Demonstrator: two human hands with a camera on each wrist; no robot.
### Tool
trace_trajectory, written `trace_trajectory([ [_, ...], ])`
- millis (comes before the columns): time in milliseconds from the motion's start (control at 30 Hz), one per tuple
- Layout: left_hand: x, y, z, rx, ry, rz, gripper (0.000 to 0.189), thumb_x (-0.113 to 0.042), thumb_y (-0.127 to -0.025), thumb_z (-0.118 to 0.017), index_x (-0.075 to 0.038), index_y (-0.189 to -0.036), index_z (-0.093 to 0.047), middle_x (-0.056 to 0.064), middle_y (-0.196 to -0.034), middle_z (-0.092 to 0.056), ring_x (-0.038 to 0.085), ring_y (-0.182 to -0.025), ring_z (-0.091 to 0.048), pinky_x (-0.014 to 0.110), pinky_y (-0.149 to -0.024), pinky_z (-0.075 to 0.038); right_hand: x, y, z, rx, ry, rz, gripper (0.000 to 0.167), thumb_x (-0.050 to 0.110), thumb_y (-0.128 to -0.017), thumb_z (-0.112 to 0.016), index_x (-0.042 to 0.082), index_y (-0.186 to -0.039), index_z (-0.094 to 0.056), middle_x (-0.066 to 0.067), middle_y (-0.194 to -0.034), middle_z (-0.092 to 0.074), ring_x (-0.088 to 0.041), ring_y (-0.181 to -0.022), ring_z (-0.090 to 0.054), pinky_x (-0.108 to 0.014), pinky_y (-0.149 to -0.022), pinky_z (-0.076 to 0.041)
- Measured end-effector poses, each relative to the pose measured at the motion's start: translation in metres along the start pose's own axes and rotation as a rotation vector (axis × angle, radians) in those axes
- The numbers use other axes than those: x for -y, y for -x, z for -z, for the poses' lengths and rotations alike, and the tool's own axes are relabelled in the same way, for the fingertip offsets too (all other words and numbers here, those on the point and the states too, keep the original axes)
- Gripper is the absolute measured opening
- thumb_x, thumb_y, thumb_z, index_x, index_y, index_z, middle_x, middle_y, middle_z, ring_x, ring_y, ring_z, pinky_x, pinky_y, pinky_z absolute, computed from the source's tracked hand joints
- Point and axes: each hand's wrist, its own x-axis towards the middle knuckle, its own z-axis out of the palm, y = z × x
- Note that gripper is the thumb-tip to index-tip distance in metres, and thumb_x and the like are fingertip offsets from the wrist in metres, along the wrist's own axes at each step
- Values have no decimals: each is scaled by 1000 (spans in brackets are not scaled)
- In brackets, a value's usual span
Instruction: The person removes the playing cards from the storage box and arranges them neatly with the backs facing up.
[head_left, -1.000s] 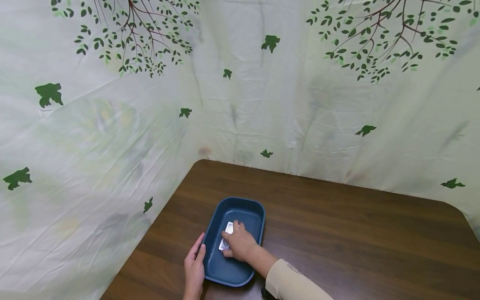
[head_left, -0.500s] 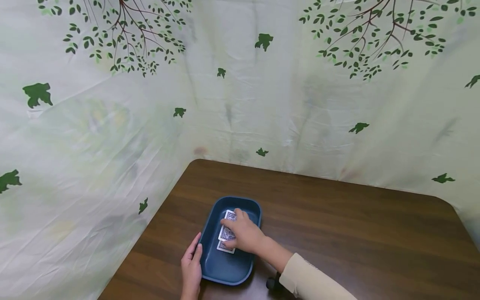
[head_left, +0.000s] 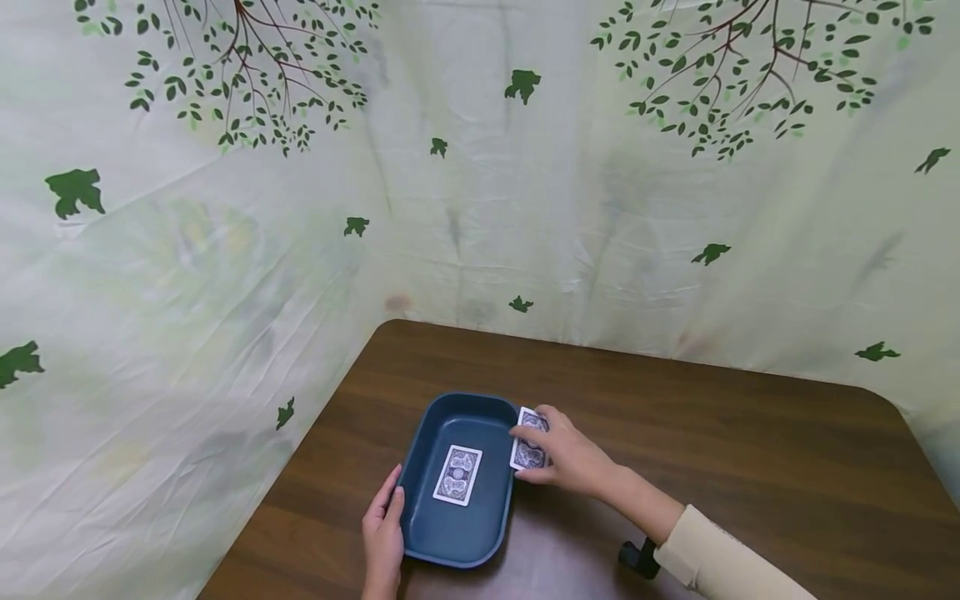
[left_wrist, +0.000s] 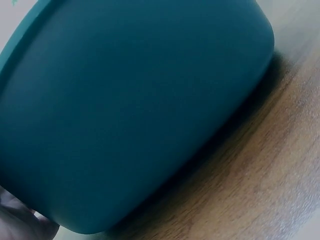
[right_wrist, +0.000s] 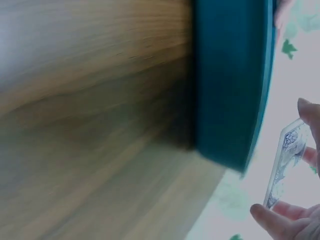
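In the head view a blue tray (head_left: 457, 546) stands on the table. My left hand (head_left: 384, 525) touches its left side, fingertips and thumb against the rim. Inside the tray a playing card (head_left: 458, 475) lies flat, its patterned back up. Just beyond the right rim, my right hand (head_left: 566, 454) holds another playing card (head_left: 531, 442), back up, by its edges between thumb and fingers. In the right wrist view this held card (right_wrist: 287, 160) is upright on its edge between the fingertips. The tray's outer wall (left_wrist: 135, 110) fills most of the left wrist view.
The brown wooden table (head_left: 712, 442) runs far to the right of the tray. Behind and to the left hangs a pale cloth (head_left: 585, 208) with printed branches and leaves. A dark strap piece (head_left: 639, 558) hangs by the right sleeve (head_left: 720, 550).
My right hand has slid the upper card off the lower one and carried it right, out over the tray's right rim. The other card is now fully uncovered. My left hand keeps its place.
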Motion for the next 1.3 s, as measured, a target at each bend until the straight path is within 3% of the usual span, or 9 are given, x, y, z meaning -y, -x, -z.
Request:
trace_trajectory([
  [233, 0, 0, 0, 0, 3, -7, 36, -10, -96, -47, 3, -130, -49, 17, -133, -46, 1, -115, -42, 9, -88, -32, -26, 34, -11, 105, 18, 50, 51, 36, -76, -74, 11, -119, -60, -27, -122, -40, -34, -105, -43, -43, -79, -45],
  [467, -1, 0, 0, 4, 6, -19, 36, -10, -96, -47, 3, -130, -49, 17, -133, -46, -3, -113, -42, 9, -88, -32, -30, 52, -26, 202, 67, 82, 51, 38, -78, -71, 12, -120, -59, -25, -120, -41, -34, -106, -42, -44, -80, -45],
  [1000, 4, -2, 2, 0, -29, -17, 36, -13, -96, -48, 2, -129, -50, 16, -132, -48, -3, -113, -43, 8, -88, -32, -33, 64, -49, 169, 129, 117, 52, 43, -78, -69, 13, -120, -60, -23, -119, -41, -33, -106, -42, -42, -83, -45],
  [1200, 4, -2, 2, 2, -11, -65, 35, -9, -96, -48, 4, -128, -51, 19, -130, -49, -4, -112, -43, 9, -89, -31, -30, 67, -49, 160, 144, 112, 51, 40, -81, -67, 14, -123, -58, -25, -123, -39, -35, -111, -39, -43, -86, -44],
  [1300, 5, -2, 1, -2, -10, -59, 34, -9, -96, -48, 3, -127, -52, 18, -130, -49, -4, -111, -43, 10, -89, -31, -29, 68, -49, 166, 151, 98, 51, 40, -83, -66, 14, -125, -56, -26, -125, -38, -37, -114, -38, -45, -87, -43],
])
